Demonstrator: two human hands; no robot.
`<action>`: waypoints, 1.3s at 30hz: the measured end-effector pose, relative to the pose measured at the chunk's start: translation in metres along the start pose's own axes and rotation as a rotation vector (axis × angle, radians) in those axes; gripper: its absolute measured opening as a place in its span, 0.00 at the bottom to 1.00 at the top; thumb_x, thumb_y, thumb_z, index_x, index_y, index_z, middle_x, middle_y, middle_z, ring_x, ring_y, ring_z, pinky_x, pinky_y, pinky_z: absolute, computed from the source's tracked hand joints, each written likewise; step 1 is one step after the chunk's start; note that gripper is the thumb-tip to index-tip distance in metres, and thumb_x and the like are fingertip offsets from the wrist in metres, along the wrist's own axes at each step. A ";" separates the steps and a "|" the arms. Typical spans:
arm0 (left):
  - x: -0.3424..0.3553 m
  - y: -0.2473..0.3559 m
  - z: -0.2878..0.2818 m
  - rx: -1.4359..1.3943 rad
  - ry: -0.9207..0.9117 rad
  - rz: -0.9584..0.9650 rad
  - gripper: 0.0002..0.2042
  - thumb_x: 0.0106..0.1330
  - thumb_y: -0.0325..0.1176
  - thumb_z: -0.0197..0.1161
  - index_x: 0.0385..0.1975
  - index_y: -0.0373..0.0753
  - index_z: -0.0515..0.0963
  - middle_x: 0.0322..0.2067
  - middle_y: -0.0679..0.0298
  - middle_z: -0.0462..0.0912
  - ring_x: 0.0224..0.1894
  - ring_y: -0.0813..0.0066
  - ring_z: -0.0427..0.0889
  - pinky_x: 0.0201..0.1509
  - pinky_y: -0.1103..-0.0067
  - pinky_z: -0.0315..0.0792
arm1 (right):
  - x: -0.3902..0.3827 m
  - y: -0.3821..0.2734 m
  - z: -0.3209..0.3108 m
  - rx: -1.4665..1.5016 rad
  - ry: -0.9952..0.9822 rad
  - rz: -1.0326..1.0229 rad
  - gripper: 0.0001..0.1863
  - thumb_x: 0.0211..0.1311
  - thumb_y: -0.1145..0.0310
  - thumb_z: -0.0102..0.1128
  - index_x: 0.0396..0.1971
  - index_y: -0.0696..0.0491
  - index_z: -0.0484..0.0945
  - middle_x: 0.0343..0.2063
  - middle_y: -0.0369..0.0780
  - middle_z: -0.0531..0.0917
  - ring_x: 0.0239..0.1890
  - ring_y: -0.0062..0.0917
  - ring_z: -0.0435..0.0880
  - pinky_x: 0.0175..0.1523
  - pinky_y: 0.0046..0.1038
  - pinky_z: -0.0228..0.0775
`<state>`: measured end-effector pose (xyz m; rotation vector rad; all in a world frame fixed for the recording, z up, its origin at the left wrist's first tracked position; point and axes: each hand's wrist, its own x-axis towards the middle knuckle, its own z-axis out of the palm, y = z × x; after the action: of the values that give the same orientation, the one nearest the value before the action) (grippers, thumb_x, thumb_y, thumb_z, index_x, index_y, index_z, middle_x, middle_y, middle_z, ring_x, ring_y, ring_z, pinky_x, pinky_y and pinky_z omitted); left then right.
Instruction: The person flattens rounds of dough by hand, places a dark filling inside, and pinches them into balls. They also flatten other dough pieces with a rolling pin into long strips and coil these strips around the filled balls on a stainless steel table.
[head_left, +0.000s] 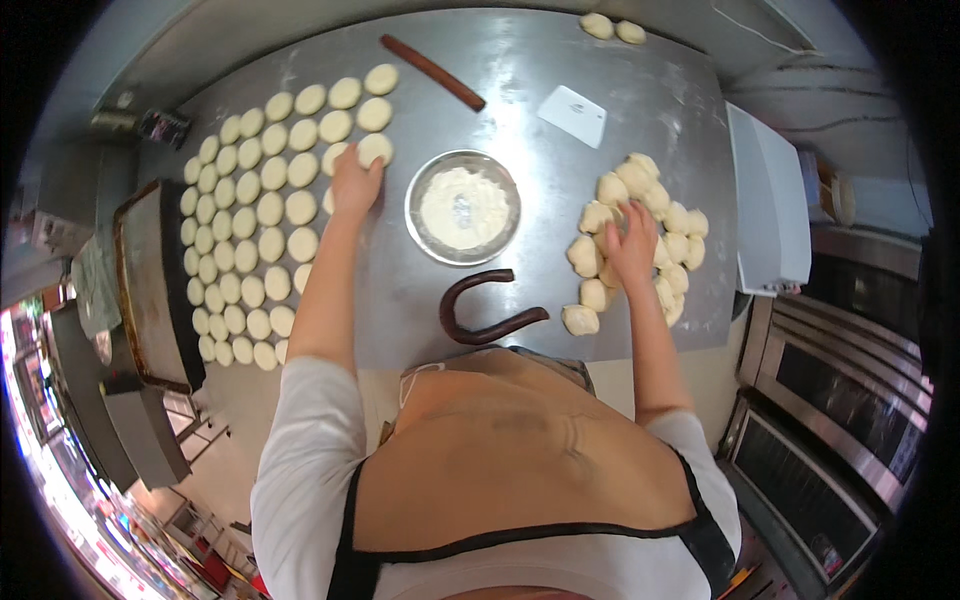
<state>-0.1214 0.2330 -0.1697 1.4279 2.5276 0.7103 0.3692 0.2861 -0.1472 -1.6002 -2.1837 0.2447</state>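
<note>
Steel desk [560, 70], dough laid out either side of a flour bowl [463, 208].
I see my left hand [356, 183] curled on a dough round [375, 150] at ten o'clock; right hand [632, 243] spread open over the dough pile [640, 235] at two.

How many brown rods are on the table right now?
2. A straight rod lies at the table's far edge, beyond the flour bowl. A curved rod, bent into a U, lies at the near edge, in front of the bowl. None looks hidden.
</note>
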 end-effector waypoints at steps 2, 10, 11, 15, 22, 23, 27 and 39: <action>-0.036 0.035 -0.030 -0.017 -0.048 0.034 0.25 0.60 0.41 0.67 0.54 0.33 0.73 0.51 0.50 0.78 0.48 0.56 0.80 0.55 0.66 0.72 | 0.040 0.022 0.001 -0.048 0.014 0.027 0.24 0.59 0.60 0.61 0.54 0.54 0.75 0.57 0.47 0.74 0.60 0.43 0.71 0.65 0.43 0.59; -0.208 0.042 -0.081 -0.057 -0.330 0.070 0.14 0.62 0.37 0.65 0.45 0.40 0.79 0.47 0.59 0.80 0.43 0.60 0.82 0.45 0.68 0.76 | 0.155 0.091 0.019 -0.014 -0.416 0.257 0.32 0.54 0.49 0.65 0.50 0.59 0.79 0.49 0.52 0.82 0.53 0.44 0.80 0.58 0.37 0.72; -0.221 0.044 -0.086 -0.074 -0.369 0.021 0.14 0.62 0.37 0.65 0.45 0.40 0.79 0.46 0.59 0.81 0.43 0.59 0.82 0.46 0.68 0.76 | 0.159 0.085 0.015 -0.048 -0.459 0.210 0.33 0.52 0.47 0.66 0.49 0.59 0.80 0.49 0.52 0.82 0.52 0.43 0.81 0.57 0.37 0.73; -0.255 0.059 -0.090 -0.056 -0.452 0.077 0.14 0.62 0.37 0.64 0.45 0.40 0.79 0.42 0.59 0.82 0.43 0.57 0.82 0.46 0.68 0.76 | 0.169 0.070 -0.004 -0.100 -0.770 0.301 0.36 0.48 0.42 0.67 0.48 0.59 0.81 0.44 0.51 0.84 0.49 0.43 0.83 0.55 0.36 0.73; -0.261 0.105 -0.097 -0.133 -0.343 0.197 0.13 0.63 0.36 0.64 0.46 0.41 0.79 0.41 0.59 0.82 0.42 0.57 0.82 0.45 0.68 0.76 | 0.148 0.099 -0.002 -0.027 -0.083 0.294 0.33 0.50 0.43 0.69 0.44 0.58 0.83 0.40 0.49 0.86 0.45 0.42 0.85 0.51 0.36 0.75; -0.262 0.109 -0.097 -0.153 -0.328 0.214 0.13 0.63 0.36 0.64 0.46 0.41 0.79 0.41 0.59 0.82 0.42 0.58 0.82 0.45 0.69 0.76 | 0.155 0.103 -0.013 0.013 0.001 0.331 0.31 0.50 0.45 0.70 0.43 0.57 0.83 0.39 0.49 0.86 0.43 0.41 0.86 0.49 0.36 0.76; -0.262 0.132 -0.096 -0.232 -0.397 0.211 0.14 0.63 0.35 0.65 0.48 0.41 0.79 0.38 0.61 0.82 0.36 0.65 0.82 0.41 0.73 0.76 | 0.183 0.145 -0.054 0.386 0.416 0.524 0.26 0.50 0.51 0.74 0.41 0.57 0.84 0.36 0.45 0.88 0.39 0.33 0.87 0.46 0.32 0.77; -0.254 0.186 -0.091 -1.198 -0.684 -0.429 0.20 0.74 0.40 0.55 0.59 0.34 0.71 0.54 0.58 0.79 0.53 0.70 0.78 0.56 0.77 0.73 | 0.135 -0.078 -0.182 1.185 0.395 0.064 0.12 0.63 0.68 0.66 0.41 0.60 0.79 0.33 0.37 0.83 0.31 0.16 0.79 0.33 0.19 0.72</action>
<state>0.1250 0.0703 -0.0269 0.5137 1.3113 1.0905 0.3464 0.3690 0.0759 -0.8923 -1.2169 0.9315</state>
